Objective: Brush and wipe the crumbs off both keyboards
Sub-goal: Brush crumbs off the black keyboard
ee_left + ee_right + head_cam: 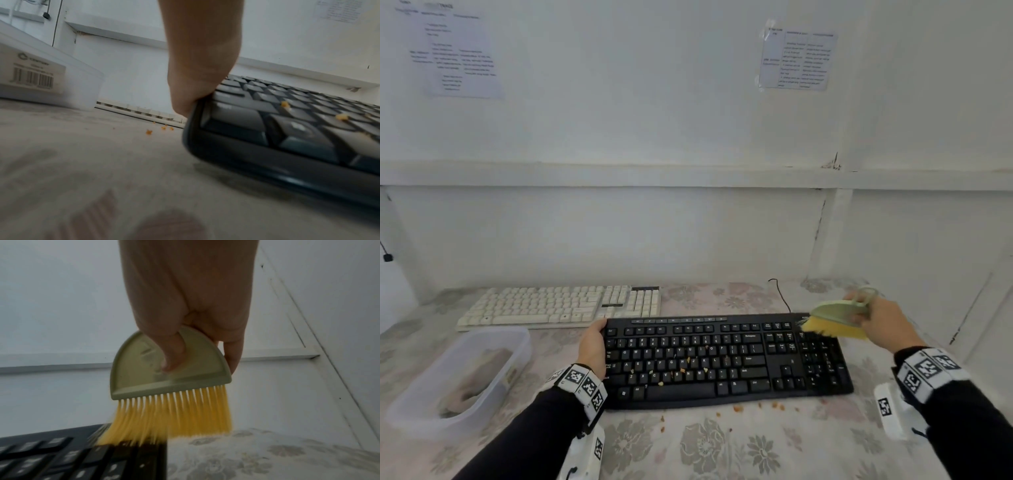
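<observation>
At the far left of the table [722, 455], which was covered with a floral cloth, a clear plastic tub [462, 377] was seen, with something pale and indistinct lying inside it. Behind and just right of the tub, a white keyboard [561, 306] lay flat near the wall. The left hand [593, 346] was closed around the left end of the black keyboard [722, 359], the thumb laid over the top far corner and the other fingers hidden under the edge; in the left wrist view the hand [197, 65] was seen clamped on that end of the black keyboard [287, 129]. Orange crumbs [683, 370] were scattered over the middle letter keys, and more crumbs were found on the cloth just in front of the black keyboard and beside its left end. At the right, a small brush [837, 318] with a pale green half-round back and yellow bristles was held by the right hand [883, 325], its bristles placed at the black keyboard's far right corner. In the right wrist view the thumb was pressed on the flat back of the brush [168, 378] and the fingers of the hand [189, 293] were wrapped behind it.
</observation>
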The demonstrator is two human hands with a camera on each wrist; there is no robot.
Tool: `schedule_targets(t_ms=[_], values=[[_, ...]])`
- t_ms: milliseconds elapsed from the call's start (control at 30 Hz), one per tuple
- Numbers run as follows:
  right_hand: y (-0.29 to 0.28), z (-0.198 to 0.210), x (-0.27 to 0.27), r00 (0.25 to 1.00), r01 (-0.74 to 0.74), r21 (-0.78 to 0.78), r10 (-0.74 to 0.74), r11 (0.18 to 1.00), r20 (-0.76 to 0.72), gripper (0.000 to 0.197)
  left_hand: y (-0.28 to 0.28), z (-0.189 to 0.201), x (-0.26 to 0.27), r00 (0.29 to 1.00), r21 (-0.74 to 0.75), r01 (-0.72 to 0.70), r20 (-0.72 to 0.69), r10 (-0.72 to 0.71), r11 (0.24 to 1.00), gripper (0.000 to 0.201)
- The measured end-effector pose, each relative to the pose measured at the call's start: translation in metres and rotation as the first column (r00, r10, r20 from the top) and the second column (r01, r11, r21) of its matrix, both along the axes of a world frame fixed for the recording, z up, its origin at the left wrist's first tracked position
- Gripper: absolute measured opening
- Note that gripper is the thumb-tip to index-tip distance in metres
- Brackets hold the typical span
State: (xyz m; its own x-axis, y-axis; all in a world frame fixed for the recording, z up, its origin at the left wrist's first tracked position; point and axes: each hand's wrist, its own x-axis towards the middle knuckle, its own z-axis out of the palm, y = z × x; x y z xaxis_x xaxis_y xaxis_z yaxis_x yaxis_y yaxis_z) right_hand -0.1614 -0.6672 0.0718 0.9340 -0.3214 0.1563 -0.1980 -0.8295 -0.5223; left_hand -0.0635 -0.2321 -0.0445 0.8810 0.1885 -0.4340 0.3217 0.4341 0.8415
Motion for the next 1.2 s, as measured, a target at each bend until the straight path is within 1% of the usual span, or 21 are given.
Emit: schedule_targets(t_ms=[33, 100, 200, 267, 333, 467, 533, 600, 700, 800, 867, 967, 1033, 1100, 1133, 1200], values=[[-0.005, 0.001, -0.001, 1.0, 0.024, -0.026, -0.024, 0.999, 0.004, 0.028, -0.001, 0.0, 0.0, 1.0, -0.004, 0.0, 0.0, 0.0, 1.0, 0.037], [-0.005, 0.006, -0.002, 0.999, 0.017, -0.075, -0.014, 0.997, 0.036, 0.033, -0.001, 0.0, 0.0, 1.0, -0.005, -0.007, 0.003, 0.007, 1.0, 0.036], [0.02, 0.021, -0.002, 0.996, -0.053, -0.085, 0.059, 0.995, 0.065, 0.035, -0.001, 0.0, 0.0, 1.0, -0.008, -0.007, 0.0, 0.007, 1.0, 0.036], [0.054, 0.027, 0.003, 0.987, -0.152, -0.047, 0.154, 0.987, 0.045, 0.029, -0.001, 0.001, 0.0, 1.0, -0.011, -0.013, -0.007, 0.013, 1.0, 0.036], [0.093, 0.027, 0.011, 0.955, -0.295, 0.026, 0.294, 0.955, 0.044, 0.027, -0.001, 0.003, -0.002, 1.0, -0.015, -0.011, -0.012, 0.01, 1.0, 0.037], [0.178, 0.018, 0.027, 0.852, -0.523, 0.046, 0.522, 0.851, 0.039, 0.022, -0.001, 0.004, -0.004, 1.0, -0.013, -0.008, -0.011, 0.008, 1.0, 0.038], [0.216, 0.014, 0.029, 0.794, -0.607, 0.034, 0.608, 0.794, -0.001, 0.021, -0.001, 0.006, -0.005, 1.0, -0.017, -0.015, -0.01, 0.015, 1.0, 0.037], [0.237, 0.006, 0.031, 0.768, -0.64, -0.019, 0.639, 0.768, -0.049, 0.024, -0.002, 0.007, -0.006, 1.0, -0.017, -0.019, -0.017, 0.019, 1.0, 0.036], [0.236, -0.005, 0.033, 0.795, -0.606, -0.066, 0.599, 0.793, -0.095, 0.03, -0.001, 0.007, -0.006, 1.0, -0.014, -0.027, -0.015, 0.027, 1.0, 0.036], [0.209, -0.01, 0.034, 0.849, -0.527, -0.085, 0.519, 0.845, -0.103, 0.026, -0.001, 0.009, -0.008, 1.0, -0.008, -0.024, -0.012, 0.024, 1.0, 0.037], [0.185, -0.01, 0.034, 0.888, -0.457, -0.103, 0.446, 0.883, -0.114, 0.027, -0.002, 0.01, -0.009, 1.0, -0.002, -0.02, -0.011, 0.02, 1.0, 0.037], [0.153, -0.004, 0.031, 0.946, -0.311, -0.156, 0.291, 0.937, -0.14, 0.031, -0.002, 0.012, -0.012, 1.0, -0.01, -0.021, -0.009, 0.021, 1.0, 0.038], [0.14, 0.005, 0.026, 0.962, -0.254, -0.228, 0.221, 0.94, -0.16, 0.03, -0.002, 0.013, -0.013, 1.0, -0.015, -0.016, -0.009, 0.015, 1.0, 0.038], [0.137, 0.017, 0.021, 0.971, -0.228, -0.31, 0.192, 0.923, -0.141, 0.031, -0.002, 0.015, -0.014, 1.0, -0.022, -0.02, -0.004, 0.019, 1.0, 0.038], [0.142, 0.023, 0.019, 0.971, -0.237, -0.32, 0.208, 0.917, -0.12, 0.032, -0.002, 0.015, -0.014, 1.0, -0.029, -0.02, -0.008, 0.02, 0.999, 0.038], [0.161, 0.03, 0.017, 0.954, -0.3, -0.263, 0.293, 0.917, -0.066, 0.033, -0.002, 0.016, -0.014, 1.0, -0.042, -0.016, -0.003, 0.016, 0.999, 0.038]])
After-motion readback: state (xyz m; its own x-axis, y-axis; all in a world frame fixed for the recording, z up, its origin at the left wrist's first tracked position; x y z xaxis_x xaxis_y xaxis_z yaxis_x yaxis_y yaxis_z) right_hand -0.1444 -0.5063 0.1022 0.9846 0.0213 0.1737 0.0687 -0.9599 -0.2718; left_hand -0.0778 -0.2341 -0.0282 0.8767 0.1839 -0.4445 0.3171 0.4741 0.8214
